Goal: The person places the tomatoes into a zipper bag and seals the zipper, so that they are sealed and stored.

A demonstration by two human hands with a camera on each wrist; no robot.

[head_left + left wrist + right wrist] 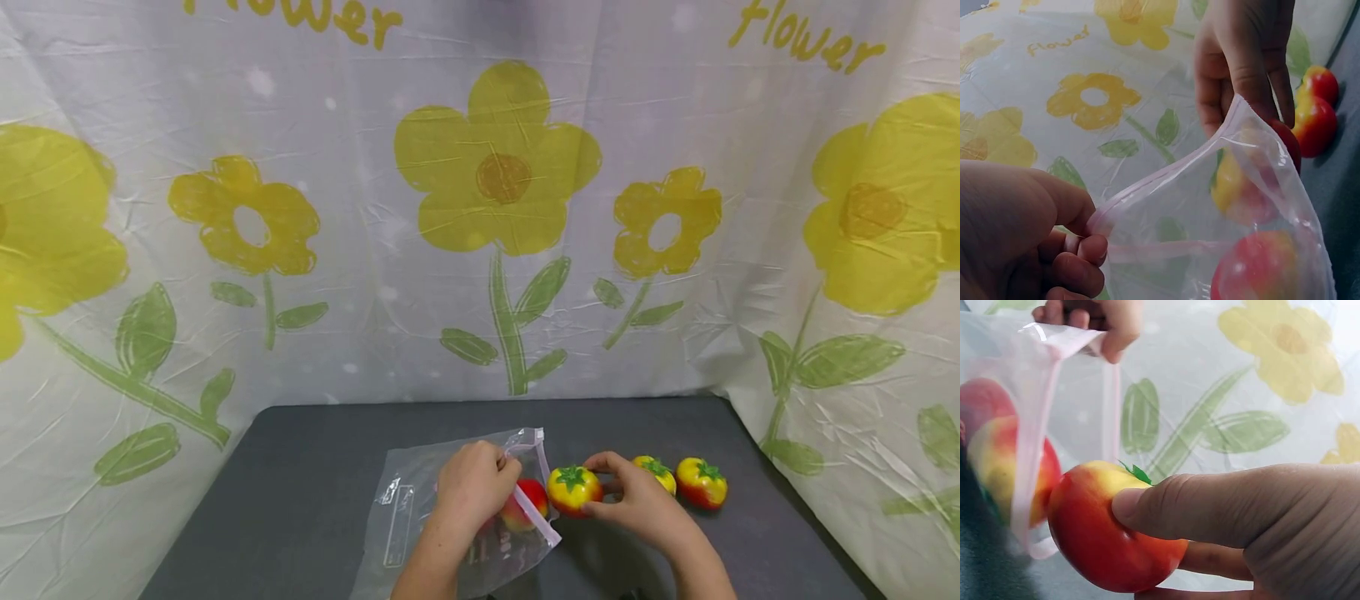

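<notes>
A clear zip-lock bag (420, 475) with a pink-edged mouth lies on the dark table, its mouth spread toward the right. My left hand (472, 487) pinches the upper rim of that mouth between thumb and fingers. Inside the bag sit red-and-yellow fruits (1004, 469), partly veiled by the plastic. With thumb and fingers, my right hand (637, 500) grips a glossy red-and-yellow tomato (572, 490) with a green leafy top. This tomato is right at the bag's opening, leaf side up in the head view. In the right wrist view it overlaps a fruit in the bag.
Two more tomatoes stand to the right of my right hand: one partly hidden tomato (658, 475) behind it and another tomato (701, 483) farther right. A flower-printed curtain (360, 250) closes off the back and sides of the dark table (300, 467).
</notes>
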